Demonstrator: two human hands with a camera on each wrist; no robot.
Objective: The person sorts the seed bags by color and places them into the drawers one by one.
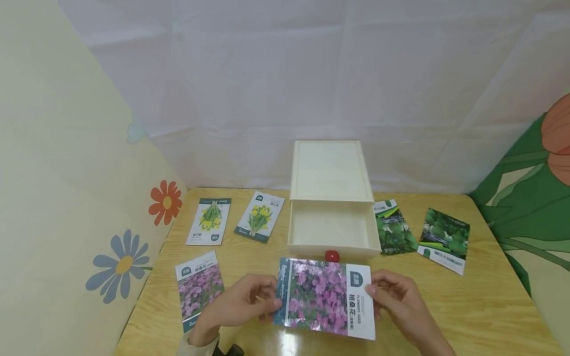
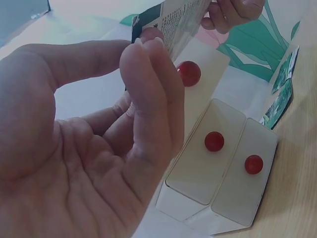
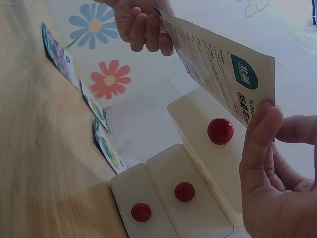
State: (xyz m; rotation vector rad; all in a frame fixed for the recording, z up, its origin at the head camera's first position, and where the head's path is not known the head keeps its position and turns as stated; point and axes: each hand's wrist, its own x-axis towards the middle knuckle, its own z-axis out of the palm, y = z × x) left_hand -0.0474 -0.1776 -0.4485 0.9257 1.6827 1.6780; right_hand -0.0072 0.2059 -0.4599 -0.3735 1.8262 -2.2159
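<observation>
A seed packet point(image 1: 318, 299) with pink-purple flowers on its front is held sideways between both hands, in front of the drawer box. My left hand point(image 1: 247, 302) pinches its dark teal end between thumb and fingers. At the white end, my right hand point(image 1: 401, 301) pinches the edge the same way. Behind the packet stands a cream box with its top drawer point(image 1: 334, 227) pulled out; the drawer's inside shows bare. The red knob point(image 1: 332, 255) of that drawer peeks out just above the packet. In the right wrist view the printed back of the packet point(image 3: 218, 62) faces the camera.
Left of the box lie two yellow-flower packets point(image 1: 208, 221) point(image 1: 260, 216) and another purple-flower packet point(image 1: 200, 291). On the right are two green-leaf packets point(image 1: 394, 227) point(image 1: 444, 240). Two lower drawers point(image 2: 208, 153) point(image 2: 245, 173) are closed. A white cloth point(image 1: 258, 89) hangs behind the table.
</observation>
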